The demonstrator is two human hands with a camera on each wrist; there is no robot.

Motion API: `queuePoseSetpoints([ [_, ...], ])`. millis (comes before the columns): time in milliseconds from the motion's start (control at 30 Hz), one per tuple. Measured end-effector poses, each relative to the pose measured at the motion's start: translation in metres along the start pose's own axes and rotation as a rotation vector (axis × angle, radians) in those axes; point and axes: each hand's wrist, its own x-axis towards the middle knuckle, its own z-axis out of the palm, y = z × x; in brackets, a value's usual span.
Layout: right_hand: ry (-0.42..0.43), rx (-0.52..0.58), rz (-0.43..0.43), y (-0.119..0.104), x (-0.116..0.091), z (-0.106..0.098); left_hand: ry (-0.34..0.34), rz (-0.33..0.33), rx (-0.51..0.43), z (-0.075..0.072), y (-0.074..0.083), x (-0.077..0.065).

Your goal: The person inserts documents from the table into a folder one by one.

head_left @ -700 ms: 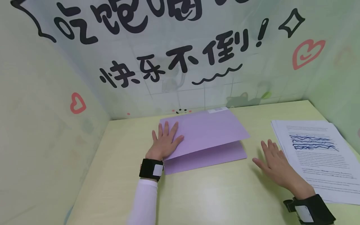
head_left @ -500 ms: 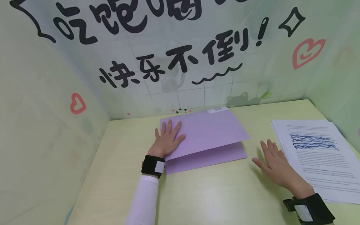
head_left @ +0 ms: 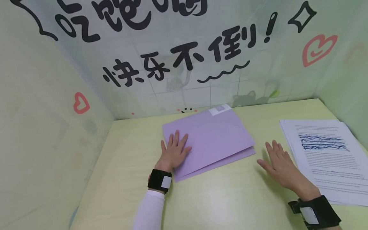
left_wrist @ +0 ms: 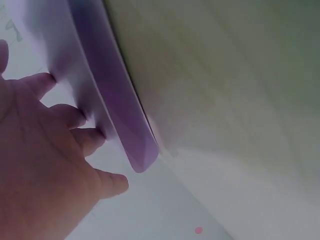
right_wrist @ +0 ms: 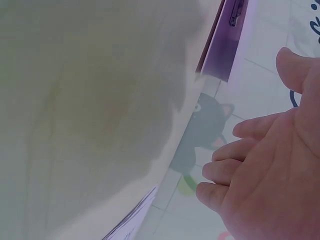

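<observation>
A purple folder [head_left: 215, 137] lies at a slant on the table, its cover a little raised from the lower sheet along the front edge. With spread fingers, my left hand [head_left: 172, 155] rests on the folder's left side. In the left wrist view the fingertips [left_wrist: 95, 137] touch the cover, and a narrow gap shows inside the folder [left_wrist: 117, 100]. My right hand [head_left: 283, 167] hovers above the table, fingers extended, between the folder and a stack of printed sheets [head_left: 325, 166]. It holds nothing. The right wrist view shows a dark metal clip [right_wrist: 235, 15] inside the folder.
The pale wooden table [head_left: 218, 201] meets a printed backdrop [head_left: 178, 92] behind the folder, with curtain-like sides at left and right. Blue scribbles cover some lines on the top sheet of the stack. A white label [head_left: 220, 109] sits at the folder's far edge.
The left hand has drawn the folder's left side toward me, turning it slightly. The gap under the cover has narrowed. The right hand has hardly moved.
</observation>
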Motion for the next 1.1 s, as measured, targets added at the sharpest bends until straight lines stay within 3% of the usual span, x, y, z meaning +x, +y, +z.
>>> queuePoseSetpoints([
  [333, 0.009, -0.011, -0.002, -0.003, 0.001, 0.001, 0.004, -0.092, 0.045, 0.001, 0.027, -0.031],
  [667, 0.019, 0.013, -0.017, -0.004, -0.002, 0.001, 0.042, -0.085, 0.188, 0.013, 0.049, -0.056],
  [867, 0.01, 0.019, -0.011, -0.005, -0.004, 0.002, 0.067, -0.035, 0.209, 0.019, 0.062, -0.068],
  [1100, 0.009, 0.026, -0.01, -0.004, -0.005, 0.003, 0.017, 0.078, 0.091, 0.023, 0.068, -0.074],
])
